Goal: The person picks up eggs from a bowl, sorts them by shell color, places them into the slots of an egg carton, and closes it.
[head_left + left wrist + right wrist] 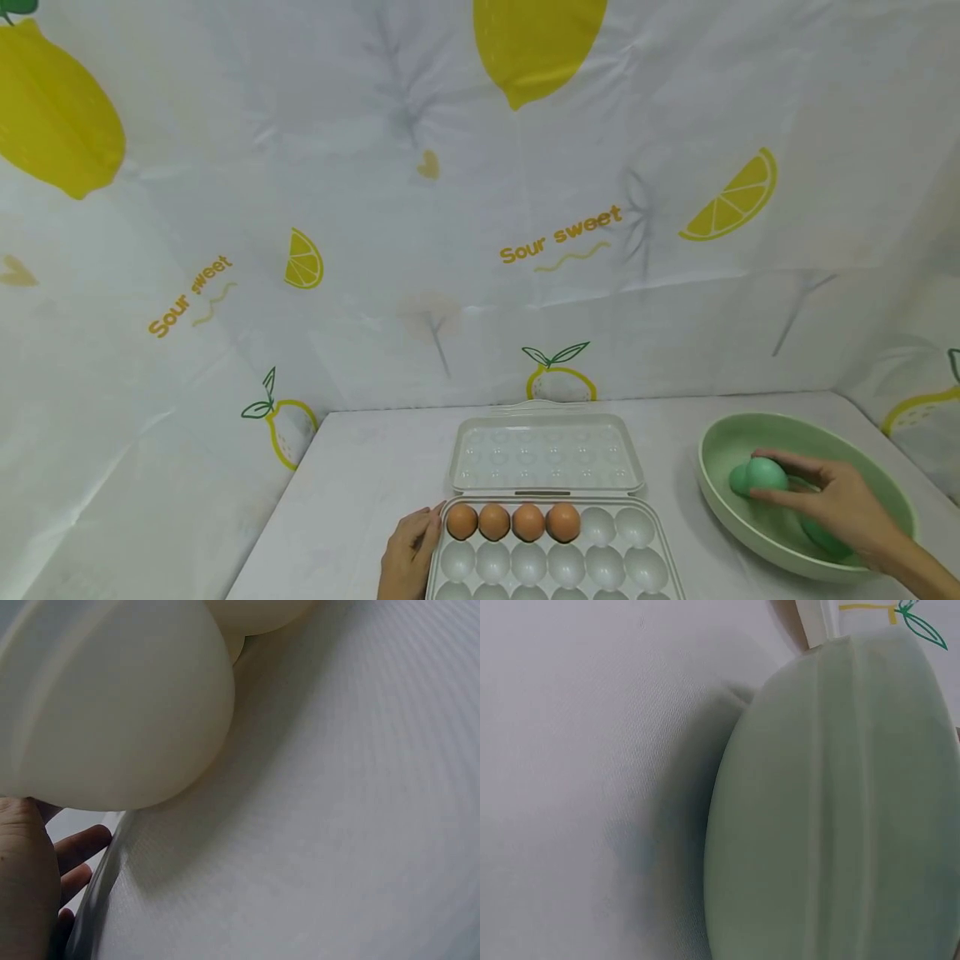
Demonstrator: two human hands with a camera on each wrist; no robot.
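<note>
A pale plastic egg tray (566, 567) with its lid (547, 454) folded back lies on the table. Several brown eggs (528, 522) fill the left part of its far row; other visible hollows are bare. My left hand (408, 554) rests against the tray's left edge; its fingers (82, 847) show beside the tray's rounded underside (127, 712) in the left wrist view. To the right, my right hand (843, 500) reaches into a light green bowl (757, 529) and pinches a green egg (767, 477) between thumb and fingers. Another green egg (738, 480) sits just behind it.
More green (825, 537) shows low in the bowl, partly under my hand. The bowl's outer wall (787, 817) fills much of the right wrist view. A white cloth (360, 467) covers the table, and a lemon-printed sheet (420, 317) hangs behind.
</note>
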